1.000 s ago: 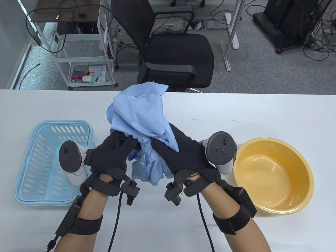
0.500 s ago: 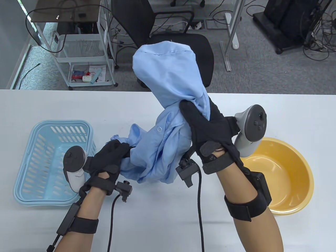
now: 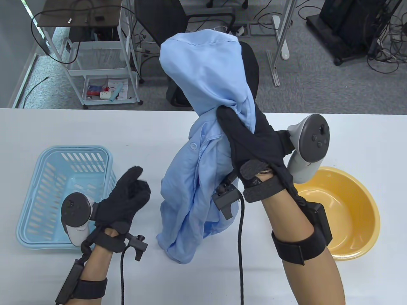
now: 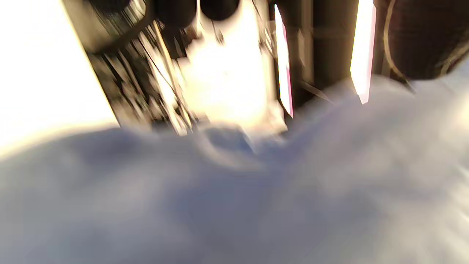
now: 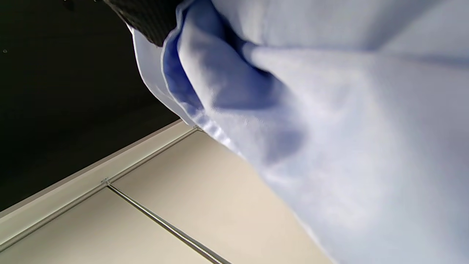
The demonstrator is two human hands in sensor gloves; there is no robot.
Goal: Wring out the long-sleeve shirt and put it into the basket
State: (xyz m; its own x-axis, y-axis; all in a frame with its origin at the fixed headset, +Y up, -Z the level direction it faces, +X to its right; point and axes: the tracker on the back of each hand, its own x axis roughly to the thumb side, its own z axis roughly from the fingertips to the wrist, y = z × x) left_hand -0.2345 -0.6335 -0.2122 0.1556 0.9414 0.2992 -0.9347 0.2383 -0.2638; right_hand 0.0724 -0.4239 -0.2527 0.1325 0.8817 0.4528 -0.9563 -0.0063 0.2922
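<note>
1. The shirt (image 3: 203,133) hangs in the air now, bunched in the right hand (image 3: 254,143) over the middle of the tabletop (image 3: 318,127). Its lower folds trail down toward the surface; whether the hem touches, I cannot tell.
2. Big change: the left hand (image 3: 128,198) has let go. Half a second ago it was gripping the lower bundle; now it sits apart from the cloth, just beside the basket (image 3: 35,197), fingers (image 3: 135,178) loosely curled and holding nothing.
3. The right hand has climbed higher, and its fingers (image 3: 232,127) stay clenched round the shirt's neck of fabric, a hood of cloth ballooning above the fist.
4. The right wrist view confirms it: pale blue fabric fills the frame right against the glove. The left wrist view is too blurred to read beyond a blue-grey smear.
5. My read: the two-handed twist looks over, or paused, and the carry is starting. The basket waits on the left, well apart from the dangling shirt.
6. The yellow bowl (image 3: 343,216) sits on the right, under the raised forearm.
</note>
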